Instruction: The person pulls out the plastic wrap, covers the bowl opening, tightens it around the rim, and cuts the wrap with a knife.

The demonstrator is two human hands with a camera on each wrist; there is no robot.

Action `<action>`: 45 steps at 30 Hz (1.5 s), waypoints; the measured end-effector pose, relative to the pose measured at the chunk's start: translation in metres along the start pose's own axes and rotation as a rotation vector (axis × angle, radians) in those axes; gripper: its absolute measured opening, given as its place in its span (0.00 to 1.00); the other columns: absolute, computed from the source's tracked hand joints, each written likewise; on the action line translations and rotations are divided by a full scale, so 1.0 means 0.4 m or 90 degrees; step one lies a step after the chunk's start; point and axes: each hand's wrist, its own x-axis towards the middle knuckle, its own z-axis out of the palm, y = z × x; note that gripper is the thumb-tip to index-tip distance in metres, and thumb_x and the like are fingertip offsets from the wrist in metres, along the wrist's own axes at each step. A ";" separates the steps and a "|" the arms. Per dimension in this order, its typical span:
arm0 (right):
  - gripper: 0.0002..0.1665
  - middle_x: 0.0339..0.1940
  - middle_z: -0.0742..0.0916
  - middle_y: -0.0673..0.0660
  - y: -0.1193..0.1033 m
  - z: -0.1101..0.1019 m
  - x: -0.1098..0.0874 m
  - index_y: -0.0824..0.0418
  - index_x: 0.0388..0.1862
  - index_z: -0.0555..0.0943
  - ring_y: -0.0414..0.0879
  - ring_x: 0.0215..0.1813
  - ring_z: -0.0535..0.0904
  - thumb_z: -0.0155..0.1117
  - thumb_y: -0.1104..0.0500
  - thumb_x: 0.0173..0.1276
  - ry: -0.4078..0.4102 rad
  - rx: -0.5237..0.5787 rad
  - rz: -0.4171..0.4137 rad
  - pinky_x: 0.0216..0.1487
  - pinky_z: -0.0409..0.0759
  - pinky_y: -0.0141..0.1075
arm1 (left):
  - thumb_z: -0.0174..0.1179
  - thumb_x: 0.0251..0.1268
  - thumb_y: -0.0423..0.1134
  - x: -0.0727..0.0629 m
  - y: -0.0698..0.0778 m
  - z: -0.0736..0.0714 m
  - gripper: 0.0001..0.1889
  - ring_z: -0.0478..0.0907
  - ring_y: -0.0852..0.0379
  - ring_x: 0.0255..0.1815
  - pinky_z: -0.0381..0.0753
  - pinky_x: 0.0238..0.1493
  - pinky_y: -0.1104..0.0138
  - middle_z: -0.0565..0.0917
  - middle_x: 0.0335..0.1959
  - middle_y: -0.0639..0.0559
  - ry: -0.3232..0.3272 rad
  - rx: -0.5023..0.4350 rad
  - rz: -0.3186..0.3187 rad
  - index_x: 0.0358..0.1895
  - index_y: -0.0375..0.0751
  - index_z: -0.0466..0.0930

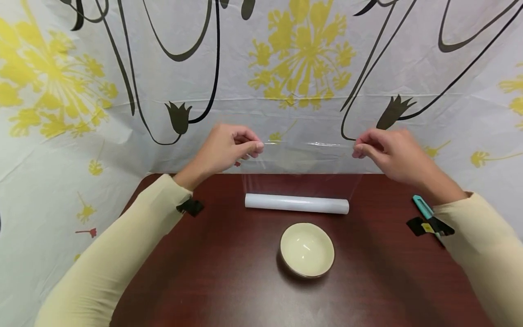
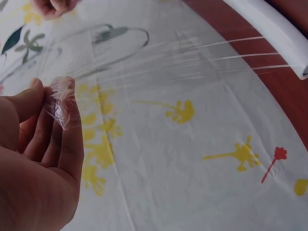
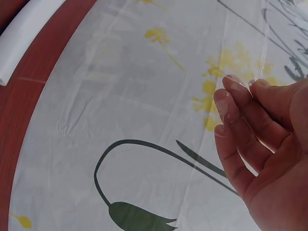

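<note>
A clear sheet of cling film (image 1: 304, 156) rises from a white roll (image 1: 297, 203) lying crosswise on the table. My left hand (image 1: 229, 147) pinches one upper corner of the sheet between thumb and fingers; the left wrist view has that corner bunched and crinkled (image 2: 62, 103). The opposite corner is pinched by my right hand (image 1: 394, 152), with thumb against index finger in the right wrist view and film over the fingertips (image 3: 231, 103). Between both hands the top edge runs taut, beyond the roll. Nearer to me than the roll stands a cream bowl (image 1: 307, 250), its inside bare.
On the right of the dark red table (image 1: 229, 281) lies a teal cutter knife (image 1: 422, 206), partly covered by my right sleeve and wrist strap. A white sheet with yellow and dark flower prints (image 1: 229, 81) hangs behind and beside the table.
</note>
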 end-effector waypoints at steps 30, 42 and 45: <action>0.22 0.40 0.86 0.32 -0.127 0.005 -0.354 0.44 0.45 0.87 0.23 0.41 0.77 0.50 0.38 0.90 0.067 0.038 -0.201 0.42 0.76 0.21 | 0.80 0.63 0.28 -0.330 0.040 0.101 0.09 0.80 0.70 0.29 0.78 0.28 0.76 0.92 0.35 0.61 -0.038 0.010 0.350 0.41 0.47 0.94; 0.08 0.42 0.83 0.29 -0.140 0.124 -0.528 0.36 0.50 0.82 0.25 0.40 0.78 0.56 0.41 0.88 -0.011 0.085 -0.128 0.37 0.75 0.19 | 0.78 0.68 0.31 -0.469 -0.035 0.193 0.07 0.84 0.73 0.35 0.81 0.36 0.81 0.91 0.36 0.61 -0.089 -0.028 0.378 0.42 0.48 0.92; 0.06 0.42 0.83 0.29 -0.133 0.150 -0.551 0.36 0.50 0.82 0.24 0.40 0.77 0.58 0.43 0.88 -0.017 0.119 -0.123 0.37 0.75 0.19 | 0.79 0.67 0.31 -0.491 -0.046 0.212 0.09 0.82 0.75 0.35 0.80 0.36 0.82 0.90 0.36 0.63 -0.102 -0.031 0.362 0.42 0.50 0.91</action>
